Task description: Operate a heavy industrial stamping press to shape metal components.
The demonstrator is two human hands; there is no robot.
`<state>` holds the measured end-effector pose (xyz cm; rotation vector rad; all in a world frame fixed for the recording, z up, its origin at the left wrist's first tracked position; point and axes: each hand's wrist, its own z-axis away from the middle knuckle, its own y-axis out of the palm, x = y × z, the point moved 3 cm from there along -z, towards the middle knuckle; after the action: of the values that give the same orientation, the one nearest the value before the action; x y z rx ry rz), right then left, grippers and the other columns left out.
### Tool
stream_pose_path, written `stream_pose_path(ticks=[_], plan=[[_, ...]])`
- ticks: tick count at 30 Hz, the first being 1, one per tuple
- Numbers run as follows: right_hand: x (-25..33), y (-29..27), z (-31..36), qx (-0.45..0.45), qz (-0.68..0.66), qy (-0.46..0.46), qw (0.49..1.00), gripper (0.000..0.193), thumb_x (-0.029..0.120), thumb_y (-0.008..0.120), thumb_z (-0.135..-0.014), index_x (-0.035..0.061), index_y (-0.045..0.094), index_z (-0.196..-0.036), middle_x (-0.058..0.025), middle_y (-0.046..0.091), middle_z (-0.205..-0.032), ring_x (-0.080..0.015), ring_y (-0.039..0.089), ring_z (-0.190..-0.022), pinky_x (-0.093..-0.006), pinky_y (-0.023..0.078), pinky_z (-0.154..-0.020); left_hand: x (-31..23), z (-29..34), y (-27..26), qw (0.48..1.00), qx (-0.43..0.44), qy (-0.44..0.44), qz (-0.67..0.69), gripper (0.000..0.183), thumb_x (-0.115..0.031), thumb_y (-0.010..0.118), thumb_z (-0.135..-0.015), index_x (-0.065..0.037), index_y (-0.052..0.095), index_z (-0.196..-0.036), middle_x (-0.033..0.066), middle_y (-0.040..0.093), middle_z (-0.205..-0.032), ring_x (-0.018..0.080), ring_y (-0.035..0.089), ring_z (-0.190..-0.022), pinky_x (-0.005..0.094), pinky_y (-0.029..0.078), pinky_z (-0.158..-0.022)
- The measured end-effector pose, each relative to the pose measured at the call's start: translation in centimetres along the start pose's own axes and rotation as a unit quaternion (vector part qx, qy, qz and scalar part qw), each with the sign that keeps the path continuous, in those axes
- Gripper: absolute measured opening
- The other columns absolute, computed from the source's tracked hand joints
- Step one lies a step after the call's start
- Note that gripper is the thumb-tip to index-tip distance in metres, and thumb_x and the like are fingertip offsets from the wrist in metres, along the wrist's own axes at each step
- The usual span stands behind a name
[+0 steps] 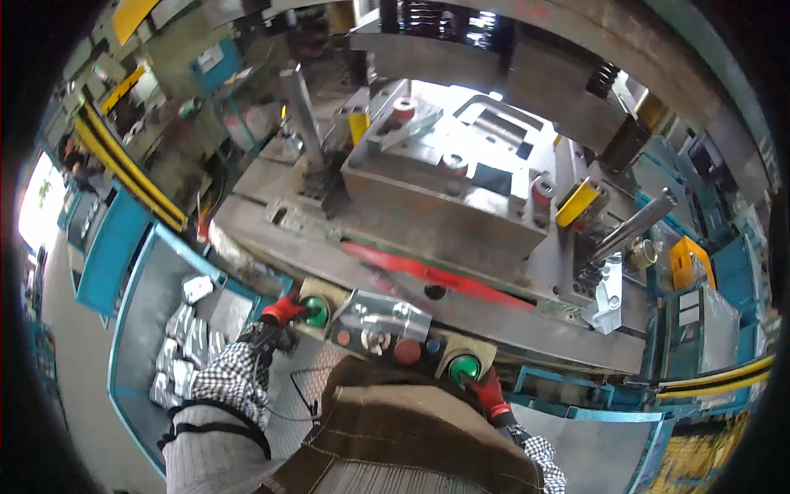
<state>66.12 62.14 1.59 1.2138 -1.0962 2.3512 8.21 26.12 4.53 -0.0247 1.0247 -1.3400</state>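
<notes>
My left hand [285,311], in a red and black glove, reaches to a large green push button [316,311] on the left of the press front. Its fingers are stretched out onto the button's edge and hold nothing. At the other green push button [465,368], my right hand [490,393] in a matching glove touches the lower right rim, fingers extended and free of any object. Between the buttons sits a control box [383,319] with a red mushroom button [407,352] and smaller switches. Whether either button is pressed down I cannot tell.
Ahead stands the press die [444,202] under the raised upper tool [568,70]. A red bar [432,273] lies along the bed. At its right corner is a shiny metal part [607,296]. Formed metal parts [185,350] fill part of a blue-framed bin [132,329] on my left.
</notes>
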Motion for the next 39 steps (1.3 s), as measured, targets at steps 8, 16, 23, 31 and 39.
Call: stream_pose_path(ticks=[8, 16, 23, 31, 39], plan=[[2.4, -0.4, 1.5, -0.037, 0.007, 0.014, 0.999, 0.093, 0.058, 0.085, -0.084, 0.0055, 0.051, -0.152, -0.0232, 0.065, -0.144, -0.0409, 0.063, -0.132, -0.0518, 0.051, -0.107, -42.7, 11.5, -10.1, 0.850, 0.112, 0.480, -0.184, 0.046, -0.029, 0.085, -0.089, -0.003, 0.076, -0.126, 0.0162, 0.078, -0.118, 0.0298, 0.073, -0.112, 0.0398, 0.056, -0.098], [-2.2, -1.7, 4.3, -0.107, -0.158, 0.078, 0.979, 0.085, 0.040, 0.087, -0.092, 0.0044, 0.048, -0.159, -0.0180, 0.066, -0.146, -0.0296, 0.066, -0.127, -0.0421, 0.054, -0.106, -69.2, -2.1, -1.2, 0.690, 0.064, 0.619, -0.369, 0.109, -0.043, 0.093, -0.078, -0.001, 0.040, -0.163, 0.0261, 0.052, -0.157, 0.0402, 0.050, -0.146, 0.0491, 0.043, -0.120], [-18.3, -5.4, 15.2, -0.216, -0.369, 0.163, 0.889, 0.068, 0.026, 0.077, -0.101, 0.0057, 0.049, -0.160, -0.0081, 0.066, -0.141, -0.0174, 0.065, -0.118, -0.0342, 0.052, -0.105, -73.2, -9.0, 3.4, 0.728, 0.305, 0.432, -0.437, 0.107, -0.028, 0.101, -0.072, -0.002, 0.045, -0.160, 0.0107, 0.069, -0.131, 0.0154, 0.060, -0.120, 0.0344, 0.052, -0.104], [-6.0, -30.2, 4.9, -0.351, 0.021, -0.024, 0.936, 0.064, 0.020, 0.068, -0.105, 0.0036, 0.046, -0.163, -0.0093, 0.059, -0.154, -0.0205, 0.055, -0.140, -0.0361, 0.039, -0.122, -70.8, -2.4, -1.9, 0.645, 0.023, 0.657, -0.390, 0.121, -0.049, 0.100, -0.066, -0.007, 0.042, -0.164, 0.0211, 0.054, -0.154, 0.0345, 0.051, -0.144, 0.0476, 0.044, -0.120], [2.7, -38.3, -10.0, -0.288, 0.273, -0.064, 0.916, 0.072, 0.021, 0.073, -0.099, 0.0028, 0.045, -0.163, -0.0121, 0.059, -0.153, -0.0235, 0.056, -0.140, -0.0375, 0.040, -0.121, -55.6, 17.8, -2.8, 0.576, -0.073, 0.718, -0.383, 0.137, -0.075, 0.087, -0.055, 0.001, 0.042, -0.161, 0.0259, 0.050, -0.151, 0.0468, 0.050, -0.137, 0.0587, 0.039, -0.115]])
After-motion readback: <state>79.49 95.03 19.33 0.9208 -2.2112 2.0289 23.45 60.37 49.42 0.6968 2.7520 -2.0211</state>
